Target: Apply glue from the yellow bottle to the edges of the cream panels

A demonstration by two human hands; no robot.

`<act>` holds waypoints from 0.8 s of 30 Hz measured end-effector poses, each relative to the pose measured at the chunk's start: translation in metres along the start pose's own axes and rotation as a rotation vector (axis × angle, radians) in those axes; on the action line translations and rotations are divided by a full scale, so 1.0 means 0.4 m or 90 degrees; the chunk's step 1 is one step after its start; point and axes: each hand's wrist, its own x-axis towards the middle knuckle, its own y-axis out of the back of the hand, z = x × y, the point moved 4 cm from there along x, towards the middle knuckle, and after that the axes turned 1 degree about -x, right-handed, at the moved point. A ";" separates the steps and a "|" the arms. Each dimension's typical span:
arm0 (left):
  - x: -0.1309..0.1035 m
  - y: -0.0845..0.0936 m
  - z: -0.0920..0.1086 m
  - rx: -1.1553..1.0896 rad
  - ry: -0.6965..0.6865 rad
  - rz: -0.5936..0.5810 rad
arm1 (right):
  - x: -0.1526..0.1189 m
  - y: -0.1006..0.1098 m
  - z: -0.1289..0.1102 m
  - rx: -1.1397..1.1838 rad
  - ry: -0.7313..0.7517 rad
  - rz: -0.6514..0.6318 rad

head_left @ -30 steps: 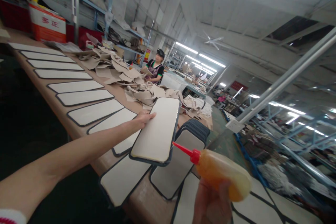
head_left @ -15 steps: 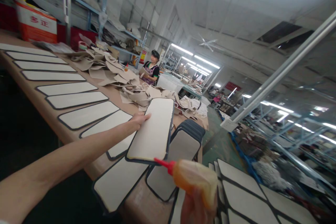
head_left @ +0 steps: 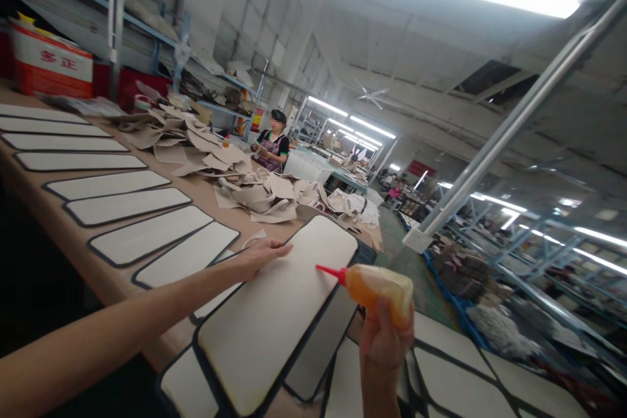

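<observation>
My left hand grips the left long edge of a pale rectangular panel with rounded corners and a dark border. Its thumb lies on the pale face; the other fingers are hidden beneath. The panel is tilted above the table. In my right hand is a squeeze glue bottle of amber liquid with a red nozzle. The nozzle tip points left, over the panel's right part; whether it touches I cannot tell. Under the held panel, another greyish panel partly shows.
Similar panels lie in an overlapping row along the table's left side. Beige scraps are heaped behind. More panels lie at lower right. A red-and-white box stands far left. A co-worker sits beyond the scraps.
The held panel has come nearer and lower, its far end swinging right. My right hand has raised the glue bottle from below the panel's near edge to over its right part.
</observation>
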 end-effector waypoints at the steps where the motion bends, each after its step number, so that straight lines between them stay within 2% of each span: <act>1: 0.003 0.001 -0.005 -0.013 -0.002 -0.016 | -0.001 0.004 0.001 -0.006 -0.001 0.000; 5: 0.022 0.014 -0.024 -0.049 0.005 -0.061 | -0.037 0.032 -0.003 -0.031 0.001 0.001; 10: 0.034 0.052 -0.012 -0.043 0.031 -0.025 | -0.186 0.088 0.026 -0.157 -0.021 -0.046; 12: 0.021 0.061 0.004 -0.042 0.032 -0.026 | -0.217 0.086 0.033 -0.163 -0.033 -0.072; 14: -0.005 0.059 0.020 -0.037 0.028 -0.046 | -0.192 0.065 0.021 -0.130 -0.029 -0.050; 17: -0.053 0.046 0.037 -0.016 0.029 -0.087 | -0.085 0.012 -0.020 -0.016 0.032 0.014; 19: -0.076 0.041 0.044 -0.011 0.027 -0.090 | -0.031 -0.019 -0.033 0.014 0.064 0.031; 20: -0.082 0.043 0.046 -0.015 0.026 -0.081 | -0.026 -0.028 -0.029 0.018 0.066 0.033; 22: -0.083 0.053 0.051 -0.031 0.021 -0.063 | -0.067 -0.034 0.000 0.014 0.048 0.030; 24: -0.076 0.074 0.053 -0.046 0.015 -0.044 | -0.155 -0.030 0.044 -0.003 0.006 -0.001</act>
